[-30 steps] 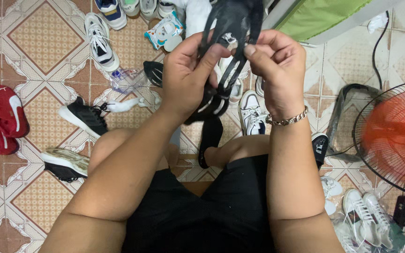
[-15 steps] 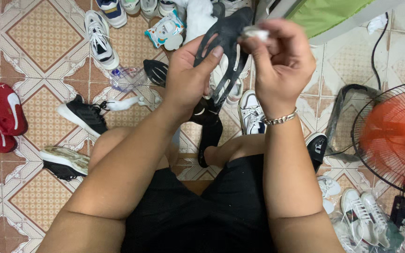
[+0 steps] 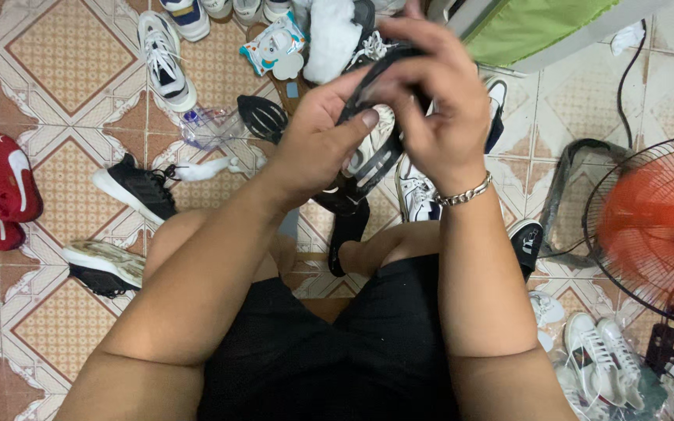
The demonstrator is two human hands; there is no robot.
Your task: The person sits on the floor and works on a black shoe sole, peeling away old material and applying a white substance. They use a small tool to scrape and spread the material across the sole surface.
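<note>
Both hands, left hand and right hand, clamped around one black, white-striped shoe.

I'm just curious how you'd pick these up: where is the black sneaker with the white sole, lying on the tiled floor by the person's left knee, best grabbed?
Probably around the heel collar of the black sneaker with the white sole, coming from above. It lies alone on the tiled floor with its opening facing up and its laces trailing right, so the rim there looks free to pinch.

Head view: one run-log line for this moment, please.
left hand: grips black shoe | right hand: grips it from above | floor: scattered shoes | fan: right
</note>
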